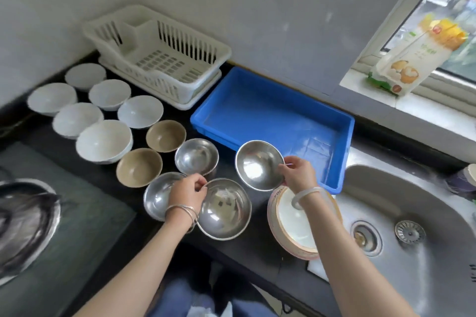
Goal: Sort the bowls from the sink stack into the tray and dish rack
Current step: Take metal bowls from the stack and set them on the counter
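While right hand [297, 174] pinches rim, steel bowl [258, 165] tilts toward camera.

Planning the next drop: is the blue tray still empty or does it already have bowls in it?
Empty. The blue tray shows only its bare floor; the right hand holds a steel bowl over its near rim.

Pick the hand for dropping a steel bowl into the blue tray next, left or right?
Right. The right hand already holds a steel bowl by its rim at the blue tray's near edge. The left hand pinches another bowl farther from the tray.
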The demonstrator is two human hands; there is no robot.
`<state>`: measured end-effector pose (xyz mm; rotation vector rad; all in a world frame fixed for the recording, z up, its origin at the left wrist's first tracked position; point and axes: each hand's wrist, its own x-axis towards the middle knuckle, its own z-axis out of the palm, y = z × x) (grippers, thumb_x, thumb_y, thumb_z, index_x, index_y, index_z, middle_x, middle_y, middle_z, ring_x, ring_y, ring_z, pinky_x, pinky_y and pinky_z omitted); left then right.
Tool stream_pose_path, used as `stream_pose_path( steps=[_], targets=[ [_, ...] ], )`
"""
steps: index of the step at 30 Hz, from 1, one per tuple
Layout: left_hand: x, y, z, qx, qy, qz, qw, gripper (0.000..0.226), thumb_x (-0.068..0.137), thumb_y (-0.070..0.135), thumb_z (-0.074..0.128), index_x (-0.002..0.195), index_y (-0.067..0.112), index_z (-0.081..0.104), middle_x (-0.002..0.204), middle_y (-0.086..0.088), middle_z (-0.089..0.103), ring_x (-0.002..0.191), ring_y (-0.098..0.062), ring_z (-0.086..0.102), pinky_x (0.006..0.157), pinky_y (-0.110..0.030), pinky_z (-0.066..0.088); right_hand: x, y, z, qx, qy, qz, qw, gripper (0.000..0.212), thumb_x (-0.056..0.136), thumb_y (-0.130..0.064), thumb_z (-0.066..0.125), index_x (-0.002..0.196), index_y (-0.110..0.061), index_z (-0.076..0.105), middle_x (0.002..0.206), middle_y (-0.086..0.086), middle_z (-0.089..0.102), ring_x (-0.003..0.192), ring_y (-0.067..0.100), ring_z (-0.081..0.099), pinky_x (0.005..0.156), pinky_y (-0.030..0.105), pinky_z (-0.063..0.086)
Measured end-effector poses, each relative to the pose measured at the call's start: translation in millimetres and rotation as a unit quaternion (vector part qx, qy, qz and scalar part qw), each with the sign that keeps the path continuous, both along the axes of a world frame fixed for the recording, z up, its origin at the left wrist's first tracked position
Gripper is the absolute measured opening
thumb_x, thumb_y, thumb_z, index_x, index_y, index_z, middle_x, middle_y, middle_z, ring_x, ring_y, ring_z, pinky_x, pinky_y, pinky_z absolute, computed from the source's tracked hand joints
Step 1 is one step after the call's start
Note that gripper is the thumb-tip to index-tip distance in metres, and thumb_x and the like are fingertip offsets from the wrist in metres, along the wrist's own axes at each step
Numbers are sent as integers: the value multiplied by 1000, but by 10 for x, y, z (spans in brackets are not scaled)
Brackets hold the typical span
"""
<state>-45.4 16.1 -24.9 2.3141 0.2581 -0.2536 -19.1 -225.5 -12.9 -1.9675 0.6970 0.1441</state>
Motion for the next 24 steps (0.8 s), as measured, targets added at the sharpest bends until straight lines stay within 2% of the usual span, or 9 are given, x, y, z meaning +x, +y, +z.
stream_pose_path(
  steps=[2,4,7,10,14,18,21,24],
  targets=[
    [-50,45,-82,-5,16,6,1000,7,83,10,60,81,16,65,74,4,63,78,-17,62,69,-26,45,106,113,-90,-30,19,36,999,9,77,-9,60,79,-15,66,75,9,66,71,31,64,75,48,58],
    [-79,51,-145,-4,29,11,1000,8,83,11,60,80,17,64,75,2,65,77,-17,62,68,-26,45,189,171,-176,-60,48,54,996,11,77,-10,58,71,-17,64,76,13,67,81,35,67,78,49,57],
    [-74,30,-210,0,46,8,999,7,84,12,59,84,14,65,81,-3,69,79,-20,63,71,-31,50,290,208,-277,-109,93,77,987,14,76,-7,53,67,-10,63,78,18,67,82,35,65,80,46,56],
    [-34,-10,-249,2,54,2,999,8,85,11,57,85,14,65,84,-5,69,82,-22,62,75,-32,50,340,280,-335,-131,122,87,980,23,77,-4,50,56,-12,49,73,17,61,81,35,66,78,43,57],
    [45,-18,-278,16,70,-13,997,9,86,12,55,88,15,64,85,-3,69,83,-21,62,70,-27,44,367,360,-437,-128,142,77,979,21,76,0,46,59,-11,52,86,22,69,87,37,67,82,45,57],
    [125,-27,-296,28,80,-43,995,10,87,14,55,91,14,64,88,-4,70,86,-22,63,77,-33,51,368,352,-564,-90,163,39,982,21,76,1,47,59,-10,51,83,18,67,89,37,68,81,50,57],
    [171,-54,-314,36,80,-54,995,10,87,15,55,90,15,65,89,-4,70,87,-22,63,82,-36,52,369,350,-642,-77,170,16,982,17,77,0,50,63,-9,55,91,20,69,88,37,68,80,50,57],
    [197,-71,-335,48,78,-66,994,12,87,13,53,90,15,65,90,-5,70,85,-23,62,77,-33,50,372,359,-683,-64,177,-1,982,13,78,-2,51,72,-7,62,92,20,68,85,37,67,80,50,57]
  ],
)
